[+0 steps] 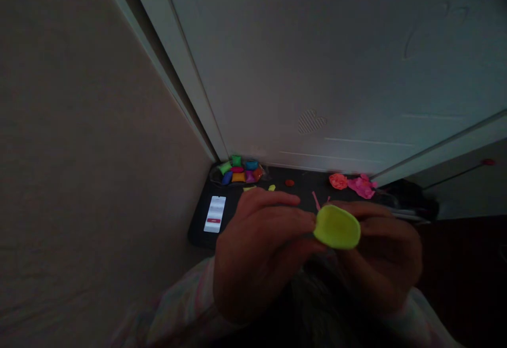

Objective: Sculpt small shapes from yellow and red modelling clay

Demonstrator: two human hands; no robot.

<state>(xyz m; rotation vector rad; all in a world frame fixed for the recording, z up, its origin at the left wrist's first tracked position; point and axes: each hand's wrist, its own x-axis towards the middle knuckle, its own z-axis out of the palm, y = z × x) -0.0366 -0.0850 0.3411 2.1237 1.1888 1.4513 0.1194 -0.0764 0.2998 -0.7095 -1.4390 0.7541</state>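
Observation:
A flattened yellow-green piece of clay [337, 227] is held up close in front of the camera, between both hands. My left hand [259, 250] pinches its left edge with thumb and fingers. From the right, my right hand [386, 255] grips it with fingers curled behind it. Both hands hover above a small dark table [202, 226]. The scene is dim.
On the table lie a lit phone [215, 214], a clear bag of coloured clay packets [240, 170], an orange clay lump [338, 180], pink clay pieces [362, 186] and small clay bits [290, 182]. A white door stands behind; a beige wall is on the left.

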